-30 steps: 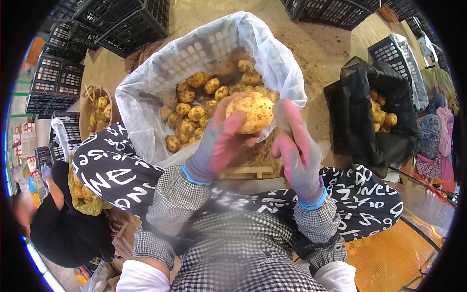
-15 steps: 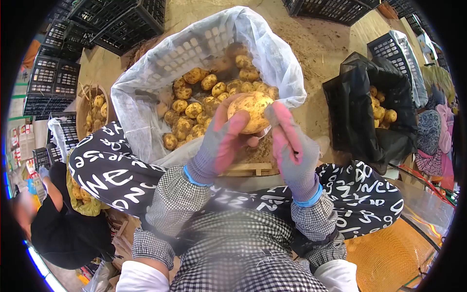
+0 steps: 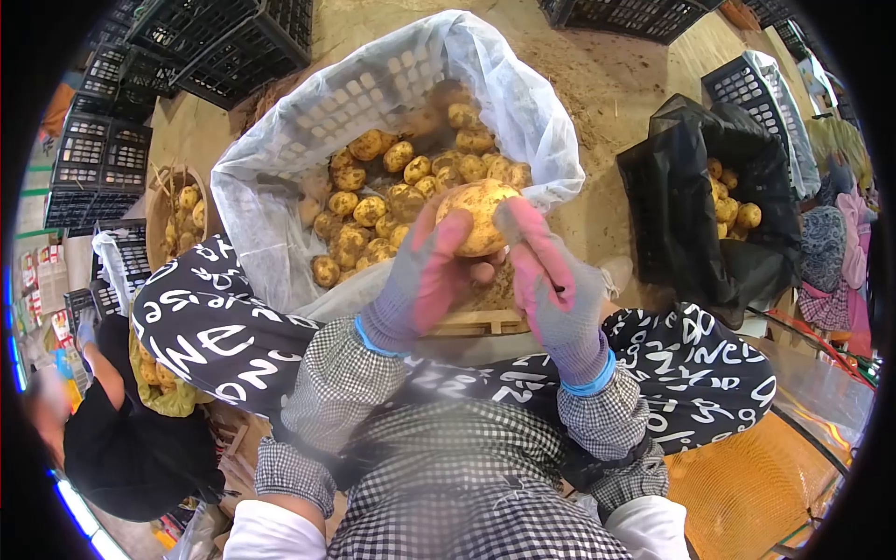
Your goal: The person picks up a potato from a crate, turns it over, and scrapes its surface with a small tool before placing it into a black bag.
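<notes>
A large, dirt-flecked potato (image 3: 483, 213) is held up over the near edge of a crate lined with white sheeting (image 3: 271, 219). My left hand (image 3: 425, 271), in a grey and pink glove, is closed around its left side and underside, thumb on top. From the right, my gloved right hand (image 3: 557, 280) presses its bent, closed fingers against the potato's right edge; its fingertips are partly hidden. Below and beyond, many smaller muddy potatoes (image 3: 350, 245) lie in the lined crate.
On the right stands a crate lined with black plastic (image 3: 653, 187), holding several potatoes (image 3: 733, 210). A basket of potatoes (image 3: 210, 201) is at the left, beside my knee. Black crates (image 3: 229, 47) stand at the upper left. A person in black (image 3: 131, 439) is at the lower left.
My right fingers have shifted slightly left and further onto the potato's right edge. The left hand keeps its hold, and the potato stays nearly in place.
</notes>
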Motion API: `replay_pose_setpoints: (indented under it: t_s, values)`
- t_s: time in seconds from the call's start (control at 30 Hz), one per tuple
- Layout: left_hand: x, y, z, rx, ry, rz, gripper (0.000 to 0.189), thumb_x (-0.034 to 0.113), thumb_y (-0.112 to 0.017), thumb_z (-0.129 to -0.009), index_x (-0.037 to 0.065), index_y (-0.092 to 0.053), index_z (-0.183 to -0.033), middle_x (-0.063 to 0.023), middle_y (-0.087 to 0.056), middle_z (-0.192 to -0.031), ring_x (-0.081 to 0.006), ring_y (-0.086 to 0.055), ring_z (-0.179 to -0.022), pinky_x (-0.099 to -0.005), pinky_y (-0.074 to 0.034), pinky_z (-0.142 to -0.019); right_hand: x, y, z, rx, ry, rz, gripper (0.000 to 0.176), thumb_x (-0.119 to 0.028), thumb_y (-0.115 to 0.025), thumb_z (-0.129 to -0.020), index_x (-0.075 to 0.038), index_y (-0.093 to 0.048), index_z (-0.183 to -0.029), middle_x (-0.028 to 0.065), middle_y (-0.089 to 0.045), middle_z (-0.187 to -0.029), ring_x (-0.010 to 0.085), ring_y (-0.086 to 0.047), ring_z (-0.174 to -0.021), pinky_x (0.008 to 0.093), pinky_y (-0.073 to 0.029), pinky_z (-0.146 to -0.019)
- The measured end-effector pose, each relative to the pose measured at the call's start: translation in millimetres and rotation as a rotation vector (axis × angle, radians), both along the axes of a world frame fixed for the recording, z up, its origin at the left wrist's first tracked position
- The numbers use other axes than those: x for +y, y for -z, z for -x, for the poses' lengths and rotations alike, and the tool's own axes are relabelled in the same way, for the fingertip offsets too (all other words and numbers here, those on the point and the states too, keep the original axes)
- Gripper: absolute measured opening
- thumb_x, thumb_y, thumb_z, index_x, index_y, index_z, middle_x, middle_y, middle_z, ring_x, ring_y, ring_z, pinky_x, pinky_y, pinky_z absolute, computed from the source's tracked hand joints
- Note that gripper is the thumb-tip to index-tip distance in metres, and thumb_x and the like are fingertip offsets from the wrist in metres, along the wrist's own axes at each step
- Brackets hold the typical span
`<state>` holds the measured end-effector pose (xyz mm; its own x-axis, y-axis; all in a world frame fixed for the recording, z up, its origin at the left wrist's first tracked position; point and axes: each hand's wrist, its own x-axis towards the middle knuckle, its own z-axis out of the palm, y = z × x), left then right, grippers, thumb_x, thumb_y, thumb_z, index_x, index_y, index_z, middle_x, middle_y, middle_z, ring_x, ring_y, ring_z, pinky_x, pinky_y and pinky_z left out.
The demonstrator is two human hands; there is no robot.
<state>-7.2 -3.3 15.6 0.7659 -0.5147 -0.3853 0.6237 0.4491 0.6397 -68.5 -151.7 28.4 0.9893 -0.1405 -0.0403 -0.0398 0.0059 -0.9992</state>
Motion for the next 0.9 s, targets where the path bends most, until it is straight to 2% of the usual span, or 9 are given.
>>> replay_pose_setpoints:
  t_s: [0.1, 0.23, 0.53, 0.6, 0.63, 0.7, 0.8, 0.9]
  values:
    - [1.1, 4.7, 0.2, 0.014, 0.037, 0.014, 0.058, 0.042, -0.058, -0.097, 0.011, -0.038, -0.14, -0.0044, -0.054, -0.119, -0.0144, -0.055, -0.093, -0.0257, -0.047, -0.071, 0.3, -0.3, 0.7, -0.028, -0.042, 0.069, 0.036, 0.003, -0.055, -0.094, 0.005, -0.057, -0.13, 0.0158, -0.062, -0.129, 0.0191, -0.059, -0.118, 0.0284, -0.046, -0.098]
    - [0.8, 0.2, -1.5, 0.037, 0.07, 0.005, 0.057, 0.043, -0.057, -0.097, 0.011, -0.038, -0.14, -0.0034, -0.055, -0.117, -0.0138, -0.055, -0.092, -0.0253, -0.047, -0.07, -6.9, 0.9, -4.3, -0.011, 0.104, -0.004, 0.036, 0.004, -0.056, -0.093, 0.004, -0.058, -0.129, 0.015, -0.063, -0.129, 0.0193, -0.059, -0.119, 0.0281, -0.046, -0.098]
    - [-5.1, 0.4, 0.5, 0.045, -0.014, -0.039, 0.057, 0.042, -0.058, -0.096, 0.01, -0.038, -0.139, -0.0038, -0.055, -0.116, -0.0136, -0.055, -0.087, -0.0247, -0.046, -0.065, -3.6, -6.2, -4.2, 0.051, 0.027, 0.012, 0.038, 0.004, -0.056, -0.093, 0.004, -0.056, -0.131, 0.0134, -0.062, -0.129, 0.0177, -0.058, -0.119, 0.0273, -0.045, -0.099]
    - [-3.6, 4.8, -0.8, 0.045, 0.019, 0.026, 0.057, 0.042, -0.058, -0.097, 0.009, -0.038, -0.14, -0.0042, -0.055, -0.115, -0.0133, -0.056, -0.087, -0.0241, -0.046, -0.065, -4.5, -3.0, -3.1, -0.009, 0.025, 0.047, 0.038, 0.001, -0.054, -0.095, 0.004, -0.054, -0.134, 0.009, -0.061, -0.117, 0.0122, -0.053, -0.1, 0.024, -0.042, -0.084]
    - [-1.5, 6.1, -1.3, 0.047, 0.036, 0.054, 0.057, 0.042, -0.057, -0.097, 0.009, -0.037, -0.14, -0.0045, -0.056, -0.115, -0.0132, -0.056, -0.086, -0.0237, -0.046, -0.065, -5.5, 5.7, -3.2, -0.077, 0.076, 0.054, 0.039, -0.002, -0.053, -0.097, 0.003, -0.052, -0.135, 0.0045, -0.061, -0.102, 0.0069, -0.049, -0.081, 0.0208, -0.04, -0.068]
    - [1.4, 5.6, -2.9, 0.024, 0.067, 0.043, 0.057, 0.042, -0.056, -0.097, 0.008, -0.038, -0.139, -0.0046, -0.055, -0.116, -0.0128, -0.056, -0.087, -0.0229, -0.047, -0.064, -13.3, 19.0, -8.3, -0.144, 0.185, 0.069, 0.039, -0.009, -0.052, -0.1, 0.002, -0.051, -0.137, 0.0017, -0.062, -0.093, 0.0023, -0.046, -0.061, 0.018, -0.039, -0.053]
    - [2.3, 2.2, -5.1, -0.001, 0.105, 0.055, 0.056, 0.041, -0.054, -0.098, 0.007, -0.039, -0.139, -0.0048, -0.054, -0.118, -0.0123, -0.056, -0.09, -0.0219, -0.047, -0.064, -30.4, 23.1, -16.7, -0.105, 0.261, 0.061, 0.041, -0.022, -0.05, -0.102, 0.002, -0.053, -0.135, 0.0057, -0.064, -0.103, 0.0038, -0.05, -0.063, 0.0189, -0.042, -0.053]
    - [0.1, -7.5, -0.3, -0.024, 0.124, 0.077, 0.057, 0.041, -0.055, -0.097, 0.008, -0.039, -0.14, -0.0054, -0.052, -0.123, -0.0126, -0.055, -0.096, -0.0225, -0.048, -0.065, -20.9, 20.5, -14.7, -0.061, 0.145, 0.006, 0.046, -0.033, -0.047, -0.103, 0.001, -0.056, -0.131, 0.0058, -0.065, -0.101, 0.0049, -0.054, -0.066, 0.019, -0.043, -0.053]
